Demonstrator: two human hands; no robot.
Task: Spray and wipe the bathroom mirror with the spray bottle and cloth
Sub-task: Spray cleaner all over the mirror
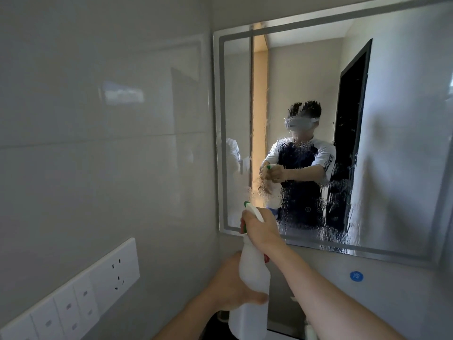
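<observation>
A white spray bottle (253,273) with a green nozzle stands upright in front of the mirror's lower left corner. My right hand (259,227) grips its trigger head, nozzle pointing left and up. My left hand (231,288) grips the bottle's body from the left, thumb across the front. The framed wall mirror (397,133) carries spray droplets and runs over its middle and lower part. No cloth is in view.
A glossy tiled wall (105,143) fills the left side, with a white socket and switch panel (73,298) low on it. A blue round sticker (356,276) sits on the wall under the mirror. A dark object shows at the bottom edge below the bottle.
</observation>
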